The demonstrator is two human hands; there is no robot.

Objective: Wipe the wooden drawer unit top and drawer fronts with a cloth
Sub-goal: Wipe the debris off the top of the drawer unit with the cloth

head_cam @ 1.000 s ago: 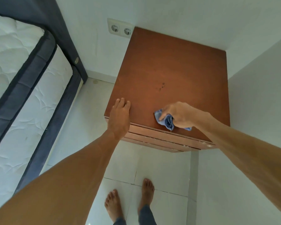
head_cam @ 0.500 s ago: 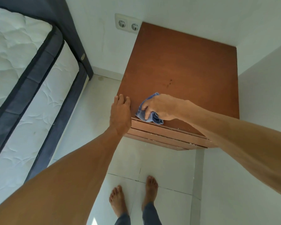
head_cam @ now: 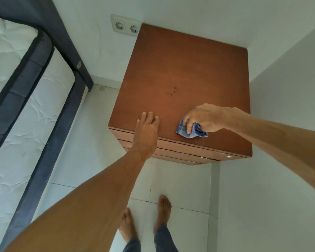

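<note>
The brown wooden drawer unit (head_cam: 185, 70) stands in a white corner, seen from above, with the drawer fronts (head_cam: 182, 151) showing as thin stepped edges below its front rim. My right hand (head_cam: 205, 118) grips a crumpled blue cloth (head_cam: 191, 130) and presses it on the top near the front edge, right of centre. My left hand (head_cam: 145, 135) lies flat with fingers together on the front left part of the top, its palm over the edge. A few small dark marks (head_cam: 173, 90) sit mid-top.
A mattress on a dark bed frame (head_cam: 25, 99) fills the left side. A double wall socket (head_cam: 126, 26) sits behind the unit's left rear corner. White walls close in at the back and right. My bare feet (head_cam: 145, 219) stand on white tiles.
My right hand swept the cloth left toward my left hand, then back right along the front edge. My left hand stayed planted on the front left of the top.
</note>
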